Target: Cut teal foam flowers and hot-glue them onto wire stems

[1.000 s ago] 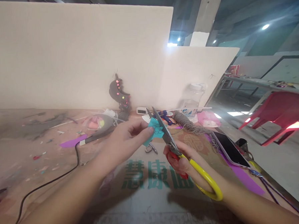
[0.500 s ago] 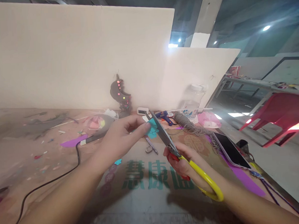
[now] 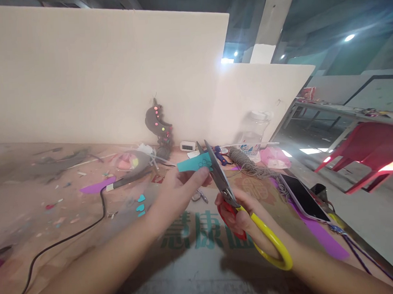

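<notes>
Above the table (image 3: 72, 232), a teal foam piece (image 3: 192, 164) is pinched in the left hand (image 3: 180, 187), touching open scissors (image 3: 225, 185) gripped by the right hand (image 3: 241, 210).

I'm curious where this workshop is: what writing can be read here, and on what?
"康": green print on the cardboard sheet; its neighbours are partly covered by the arm of the left hand, which holds a teal piece, and by the right hand with the scissors.
Bottle label: too blurred.
White device: too blurred.

Red handle of scissors (image 3: 218, 174) partly behind right hand (image 3: 248, 203)
</notes>
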The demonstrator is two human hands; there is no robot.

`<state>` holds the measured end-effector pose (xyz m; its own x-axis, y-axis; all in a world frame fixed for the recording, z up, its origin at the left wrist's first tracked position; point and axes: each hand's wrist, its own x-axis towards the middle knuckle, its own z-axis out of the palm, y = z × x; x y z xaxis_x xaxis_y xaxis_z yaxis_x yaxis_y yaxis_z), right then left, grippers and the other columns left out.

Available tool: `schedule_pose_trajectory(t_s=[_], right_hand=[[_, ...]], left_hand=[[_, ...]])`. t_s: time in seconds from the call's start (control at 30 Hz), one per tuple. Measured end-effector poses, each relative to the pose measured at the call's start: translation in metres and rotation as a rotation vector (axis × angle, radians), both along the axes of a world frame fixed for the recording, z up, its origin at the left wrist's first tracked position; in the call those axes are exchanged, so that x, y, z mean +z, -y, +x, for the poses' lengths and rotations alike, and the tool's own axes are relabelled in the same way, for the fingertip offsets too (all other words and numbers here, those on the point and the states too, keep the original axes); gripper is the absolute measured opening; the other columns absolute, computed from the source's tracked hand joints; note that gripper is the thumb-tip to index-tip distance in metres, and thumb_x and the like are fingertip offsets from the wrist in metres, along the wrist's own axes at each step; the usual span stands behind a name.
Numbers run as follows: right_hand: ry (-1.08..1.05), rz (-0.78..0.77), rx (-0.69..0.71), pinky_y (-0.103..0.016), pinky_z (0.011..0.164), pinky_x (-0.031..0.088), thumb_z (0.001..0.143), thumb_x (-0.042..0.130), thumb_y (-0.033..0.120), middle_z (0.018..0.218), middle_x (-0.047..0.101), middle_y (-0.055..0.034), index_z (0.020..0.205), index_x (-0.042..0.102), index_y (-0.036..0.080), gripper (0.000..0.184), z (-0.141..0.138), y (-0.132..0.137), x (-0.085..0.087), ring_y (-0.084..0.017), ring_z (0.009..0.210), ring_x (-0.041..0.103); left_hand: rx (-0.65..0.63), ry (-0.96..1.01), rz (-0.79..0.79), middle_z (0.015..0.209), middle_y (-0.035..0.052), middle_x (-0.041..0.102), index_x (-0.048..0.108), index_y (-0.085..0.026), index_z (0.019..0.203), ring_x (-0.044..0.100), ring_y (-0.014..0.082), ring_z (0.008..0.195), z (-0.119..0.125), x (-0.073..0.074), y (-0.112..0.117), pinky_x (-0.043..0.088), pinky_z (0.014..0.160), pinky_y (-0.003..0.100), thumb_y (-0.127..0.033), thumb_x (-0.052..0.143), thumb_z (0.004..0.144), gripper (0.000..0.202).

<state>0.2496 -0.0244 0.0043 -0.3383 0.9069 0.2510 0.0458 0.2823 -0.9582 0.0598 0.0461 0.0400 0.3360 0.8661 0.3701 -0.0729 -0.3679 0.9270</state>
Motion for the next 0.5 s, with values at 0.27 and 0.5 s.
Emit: schedule_pose_trajectory(t_s=[0.27, 0.5], right_hand=[[-0.002, 0.029, 0.075, -0.024, 0.054, 0.034, 0.090, 0.048, 0.072, 0.080, 0.040, 0.0016, 0.119, 0.052, 0.020, 0.060, 0.000, -0.001, -0.002, -0.010, 0.061, 0.035], [-0.008, 0.026, 0.110, -0.026, 0.060, 0.034, 0.090, 0.047, 0.073, 0.083, 0.036, 0.0013, 0.114, 0.047, 0.021, 0.057, 0.000, -0.001, -0.002, -0.012, 0.067, 0.035]], left_hand=[[0.067, 0.006, 0.005, 0.073, 0.0031, 0.071, 0.067, -0.017, 0.083, 0.067, 0.0181, 0.072, 0.000, 0.002, 0.003, 0.053, 0.067, 0.028, -0.044, 0.064, 0.088, 0.028], [0.009, -0.004, -0.017, 0.085, 0.0040, 0.074, 0.068, -0.017, 0.088, 0.068, 0.0175, 0.077, 0.008, -0.002, 0.012, 0.054, 0.067, 0.027, -0.038, 0.062, 0.091, 0.022]])
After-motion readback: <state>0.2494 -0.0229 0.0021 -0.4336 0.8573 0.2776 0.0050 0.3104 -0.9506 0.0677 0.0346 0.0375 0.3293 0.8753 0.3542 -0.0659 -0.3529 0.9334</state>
